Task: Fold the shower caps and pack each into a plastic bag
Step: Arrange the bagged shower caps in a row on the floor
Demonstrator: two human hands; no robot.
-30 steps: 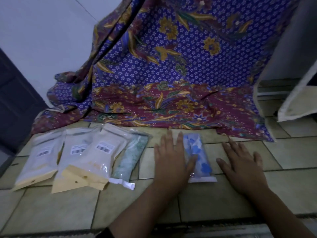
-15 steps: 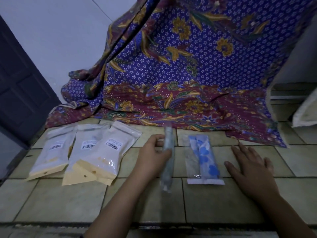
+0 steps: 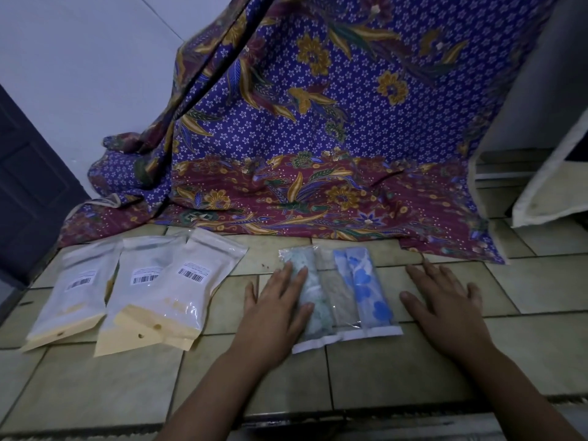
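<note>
your left hand (image 3: 276, 308) lies flat and open on the tiled floor (image 3: 397, 374), fingers spread, its outer fingers pressing on the green packed shower cap (image 3: 313, 305). your right hand (image 3: 445, 308) rests palm down beside the row, fingers apart, gripping nothing and just clear of the blue packed shower cap (image 3: 366, 289). the two clear plastic bags lie side by side, long edges touching or slightly overlapping, white flaps toward you; whether the pale strip between them is a third bag cannot be told. to your left, well apart from the hands, three unopened pouches (image 3: 152, 288) with barcode labels overlap one another in a fan. beyond it all, a purple and maroon batik cloth (image 3: 318, 138) drapes down onto the floor, with a dark door (image 3: 28, 186) at far left and a pale wall behind.
</note>
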